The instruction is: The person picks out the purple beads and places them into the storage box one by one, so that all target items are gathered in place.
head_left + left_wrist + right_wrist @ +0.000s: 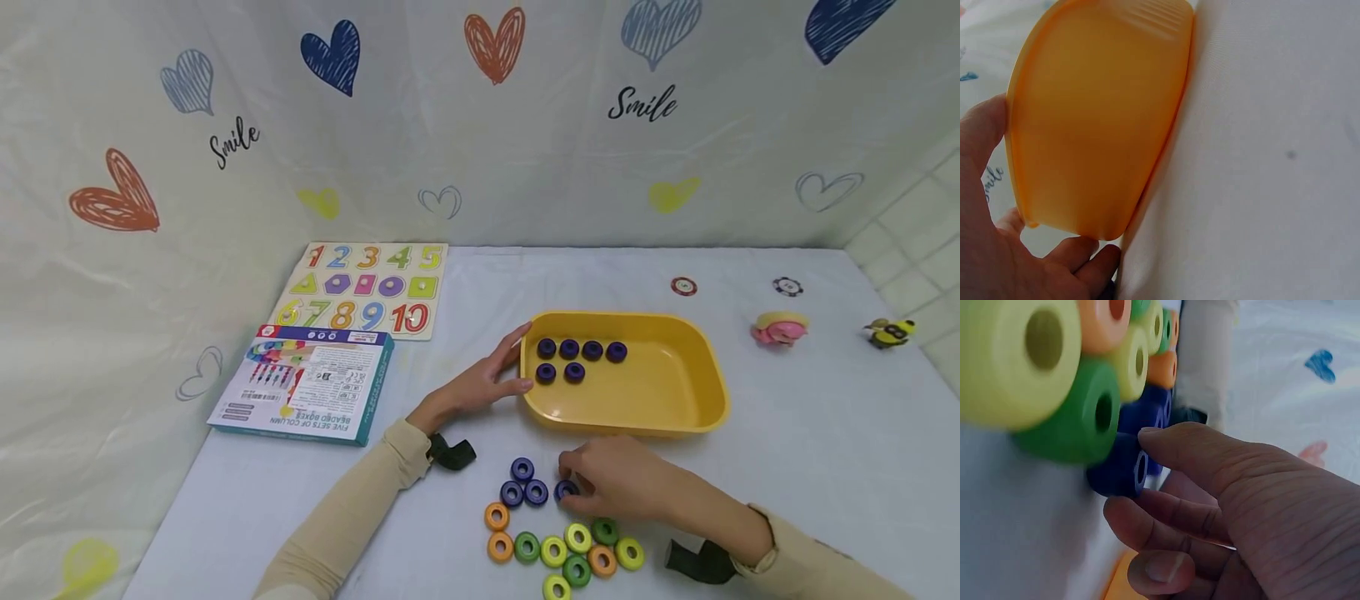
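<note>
A yellow tray (660, 375) lies on the table with several dark blue ring beads (592, 351) in two rows at its left end. My left hand (491, 375) grips that end, thumb and fingers spread along the rim and wall; the left wrist view shows the tray's outer wall (1097, 125) between them. In front of the tray, my right hand (622, 479) pinches a dark blue bead (1119, 469) between thumb and fingers, low at the table. Three more dark blue beads (522, 469) sit just left of it, close together.
Orange, green and yellow beads (577, 537) lie in a group nearest me. At left, a bead-set box (300, 383) overlaps a number puzzle board (363, 287). Two poker chips (683, 286), a pink figure (780, 329) and a bee figure (890, 333) stand right of centre.
</note>
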Action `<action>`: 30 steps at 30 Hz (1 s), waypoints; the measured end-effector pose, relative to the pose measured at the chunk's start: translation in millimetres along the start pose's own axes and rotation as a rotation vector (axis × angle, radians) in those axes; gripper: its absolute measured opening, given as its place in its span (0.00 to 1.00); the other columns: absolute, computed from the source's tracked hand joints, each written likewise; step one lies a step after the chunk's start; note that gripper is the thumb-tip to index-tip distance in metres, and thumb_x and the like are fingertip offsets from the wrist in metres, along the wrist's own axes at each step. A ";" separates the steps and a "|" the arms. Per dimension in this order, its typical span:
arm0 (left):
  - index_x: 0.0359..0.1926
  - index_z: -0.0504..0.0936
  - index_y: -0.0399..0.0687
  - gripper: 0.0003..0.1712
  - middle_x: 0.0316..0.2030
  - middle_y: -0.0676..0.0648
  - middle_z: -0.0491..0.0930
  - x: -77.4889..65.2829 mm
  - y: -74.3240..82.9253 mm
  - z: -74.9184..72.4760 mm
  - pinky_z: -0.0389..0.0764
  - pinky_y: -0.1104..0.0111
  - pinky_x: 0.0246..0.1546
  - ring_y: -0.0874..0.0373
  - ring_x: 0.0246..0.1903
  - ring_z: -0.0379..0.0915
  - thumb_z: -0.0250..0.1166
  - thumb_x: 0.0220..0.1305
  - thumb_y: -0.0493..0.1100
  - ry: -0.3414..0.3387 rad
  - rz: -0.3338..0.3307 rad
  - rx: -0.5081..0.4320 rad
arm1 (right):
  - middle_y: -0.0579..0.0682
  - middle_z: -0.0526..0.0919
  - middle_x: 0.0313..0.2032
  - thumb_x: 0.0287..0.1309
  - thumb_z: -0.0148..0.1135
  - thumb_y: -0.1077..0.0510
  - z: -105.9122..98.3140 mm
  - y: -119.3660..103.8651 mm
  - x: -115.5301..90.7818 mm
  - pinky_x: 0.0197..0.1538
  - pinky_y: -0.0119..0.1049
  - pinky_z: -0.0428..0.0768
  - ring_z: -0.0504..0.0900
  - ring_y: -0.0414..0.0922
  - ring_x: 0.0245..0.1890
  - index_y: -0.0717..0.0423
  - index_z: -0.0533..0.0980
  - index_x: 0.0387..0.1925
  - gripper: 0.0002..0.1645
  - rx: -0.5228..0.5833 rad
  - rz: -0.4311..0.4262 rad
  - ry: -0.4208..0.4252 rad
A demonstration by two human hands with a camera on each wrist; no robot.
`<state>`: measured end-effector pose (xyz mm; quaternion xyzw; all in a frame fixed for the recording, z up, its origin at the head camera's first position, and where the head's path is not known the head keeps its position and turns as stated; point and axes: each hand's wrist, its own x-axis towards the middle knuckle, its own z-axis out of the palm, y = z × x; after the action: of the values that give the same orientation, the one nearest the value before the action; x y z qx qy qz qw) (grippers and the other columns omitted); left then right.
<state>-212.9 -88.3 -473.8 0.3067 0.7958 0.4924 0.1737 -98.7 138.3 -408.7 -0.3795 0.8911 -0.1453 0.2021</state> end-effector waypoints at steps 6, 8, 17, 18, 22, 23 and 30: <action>0.68 0.35 0.76 0.48 0.67 0.58 0.50 -1.2 3.8 -0.3 0.47 0.56 0.63 0.66 0.65 0.44 0.55 0.55 0.67 -0.002 0.001 0.002 | 0.31 0.68 0.15 0.48 0.63 0.46 1.2 15.7 -9.0 0.21 0.27 0.66 0.66 0.31 0.15 0.42 0.76 0.34 0.10 0.045 0.039 0.075; 0.69 0.35 0.70 0.48 0.68 0.54 0.48 -4.3 14.7 -3.2 0.47 0.57 0.63 0.65 0.65 0.44 0.55 0.58 0.63 -0.018 0.007 0.007 | 0.31 0.69 0.16 0.48 0.64 0.47 1.7 19.4 -12.9 0.21 0.26 0.67 0.66 0.31 0.16 0.42 0.76 0.34 0.10 0.066 0.050 0.084; 0.69 0.35 0.67 0.47 0.68 0.50 0.47 -6.1 14.2 -4.5 0.45 0.56 0.64 0.62 0.65 0.44 0.56 0.59 0.60 -0.024 0.017 -0.007 | 0.31 0.72 0.20 0.48 0.65 0.44 3.6 31.7 -23.0 0.24 0.27 0.70 0.69 0.31 0.20 0.43 0.77 0.41 0.18 0.193 0.072 0.053; 0.69 0.35 0.69 0.47 0.68 0.51 0.47 -4.9 9.8 -3.2 0.45 0.56 0.64 0.62 0.65 0.44 0.56 0.58 0.62 -0.018 0.016 -0.005 | 0.31 0.72 0.21 0.48 0.64 0.44 3.5 31.8 -23.6 0.25 0.27 0.70 0.69 0.31 0.21 0.44 0.77 0.42 0.19 0.211 0.069 0.043; 0.68 0.35 0.76 0.48 0.67 0.57 0.48 -1.1 0.6 0.2 0.46 0.57 0.64 0.66 0.65 0.45 0.55 0.54 0.67 0.000 0.005 0.005 | 0.32 0.73 0.21 0.50 0.63 0.44 -3.2 31.0 -27.8 0.25 0.27 0.71 0.70 0.32 0.21 0.44 0.77 0.43 0.19 0.272 0.039 0.017; 0.67 0.35 0.77 0.48 0.67 0.58 0.48 -0.7 0.0 0.4 0.46 0.57 0.64 0.66 0.64 0.45 0.55 0.54 0.68 0.002 0.006 0.004 | 0.32 0.74 0.21 0.50 0.63 0.44 -7.0 30.5 -29.1 0.25 0.27 0.71 0.71 0.32 0.21 0.44 0.77 0.43 0.18 0.282 0.028 0.013; 0.68 0.36 0.77 0.48 0.67 0.58 0.49 -0.1 -1.3 0.8 0.45 0.58 0.64 0.67 0.64 0.45 0.55 0.54 0.68 0.004 0.019 0.000 | 0.33 0.75 0.20 0.51 0.63 0.45 -44.2 34.1 -31.3 0.23 0.25 0.69 0.70 0.32 0.20 0.48 0.76 0.45 0.20 0.277 -0.023 0.050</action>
<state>-212.8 -88.2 -475.3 0.3130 0.7933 0.4947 0.1674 -120.8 188.7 -376.2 -0.3545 0.8629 -0.2786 0.2284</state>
